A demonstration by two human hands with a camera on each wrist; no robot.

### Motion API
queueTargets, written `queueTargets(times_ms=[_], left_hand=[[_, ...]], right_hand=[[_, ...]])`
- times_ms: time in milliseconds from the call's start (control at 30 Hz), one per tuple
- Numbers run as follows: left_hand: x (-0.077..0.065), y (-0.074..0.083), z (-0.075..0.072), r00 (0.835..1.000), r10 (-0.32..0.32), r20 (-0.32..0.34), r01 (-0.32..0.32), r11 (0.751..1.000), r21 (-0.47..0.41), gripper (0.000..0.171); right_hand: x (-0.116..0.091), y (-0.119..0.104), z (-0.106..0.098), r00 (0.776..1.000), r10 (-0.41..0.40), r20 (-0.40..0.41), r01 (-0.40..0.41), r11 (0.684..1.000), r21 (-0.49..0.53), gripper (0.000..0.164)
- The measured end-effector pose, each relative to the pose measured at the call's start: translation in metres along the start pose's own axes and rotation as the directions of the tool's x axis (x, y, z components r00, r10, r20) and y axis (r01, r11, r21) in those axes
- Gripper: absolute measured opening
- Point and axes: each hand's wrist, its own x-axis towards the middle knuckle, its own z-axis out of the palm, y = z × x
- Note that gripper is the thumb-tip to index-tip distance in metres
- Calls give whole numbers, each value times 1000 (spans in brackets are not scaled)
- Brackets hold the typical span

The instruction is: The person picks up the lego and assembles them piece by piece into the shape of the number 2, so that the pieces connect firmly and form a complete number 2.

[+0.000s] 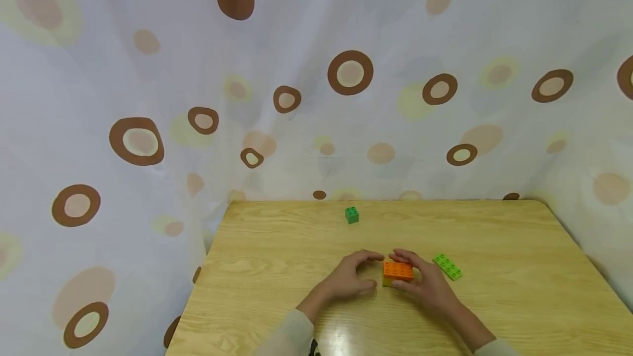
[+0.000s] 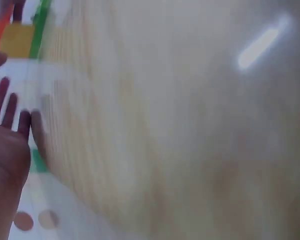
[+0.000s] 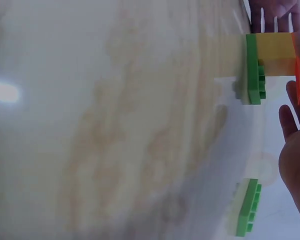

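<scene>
A stack of toy building bricks stands on the table between the hands. On top is an orange brick, beneath it a yellow brick, and at the bottom a thin green brick that sticks out past the yellow one in the right wrist view. My right hand holds the orange brick from the right, thumb along the near side and fingers behind. To the left, my left hand is held apart from the stack, with thumb and fingers spread and nothing between them.
A thin light green brick lies right of the right hand. Farther back stands a small dark green brick. Behind the wooden table hangs a white curtain with brown and beige ovals.
</scene>
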Motion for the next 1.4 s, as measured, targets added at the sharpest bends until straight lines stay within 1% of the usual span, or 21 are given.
queueTargets(times_ms=[33,67,100,133,167,200,233,300,433,600,733,800,867,933,1000,1033,1100,1167,1233,1300,1400], left_hand=[[0,-4,-7,999,-8,-36,8,1000,-8,58],[1,-7,-13,996,-31,-88,29,999,-21,61],[4,-11,-20,987,-55,-150,51,998,-31,64],[7,-14,-26,973,-88,-215,81,996,-44,68],[12,-17,-31,954,-120,-276,111,993,-48,73],[16,-20,-36,933,-151,-328,141,989,-54,78],[20,-23,-40,913,-192,-359,180,981,-68,83],[29,-27,-47,887,-258,-384,240,966,-94,90],[45,-33,-54,852,-339,-399,324,940,-108,93],[53,-39,-56,819,-335,-466,367,930,-24,84],[55,-41,-56,804,-308,-508,381,924,42,67],[57,-41,-54,808,-276,-521,372,924,87,56],[61,-39,-49,819,-240,-521,357,924,135,46],[66,-34,-40,838,-205,-505,328,930,165,40],[71,-28,-27,864,-176,-471,297,935,195,37],[73,-25,-20,880,-164,-446,283,935,213,37],[77,-17,-6,918,-141,-370,242,939,243,38],[79,-9,8,956,-112,-272,191,940,282,39],[81,-1,19,982,-86,-165,136,940,314,40],[82,5,26,995,-62,-83,86,940,330,43],[82,6,30,999,-46,-16,49,932,359,54]], right_hand=[[-3,1,0,1000,8,0,-8,1000,8,76],[-5,3,-1,1000,20,-4,-20,1000,13,80],[-8,4,-1,999,31,-12,-31,999,21,84],[-10,5,-2,999,39,-19,-38,999,34,86],[-13,7,-2,999,48,-26,-47,997,56,87],[-15,9,-2,998,59,-27,-56,995,77,88],[-17,10,-2,997,71,-27,-68,992,103,89],[-21,13,-2,996,93,-12,-90,983,162,89],[-29,16,0,993,114,31,-118,952,282,90],[-33,16,2,994,95,49,-106,932,346,90],[-35,16,0,996,57,63,-77,927,367,87],[-36,16,-1,997,38,63,-58,929,366,87],[-37,17,-3,998,36,58,-55,929,367,86],[-39,19,-5,998,32,47,-47,930,364,86],[-40,20,-7,998,45,39,-56,929,367,86],[-41,21,-8,998,48,37,-58,929,366,86],[-42,23,-10,998,53,39,-64,930,362,86],[-43,24,-11,997,71,41,-81,929,362,85],[-45,24,-12,995,87,43,-96,928,360,85],[-46,24,-14,995,97,38,-104,933,345,84],[-48,23,-17,991,128,28,-130,935,331,84]])
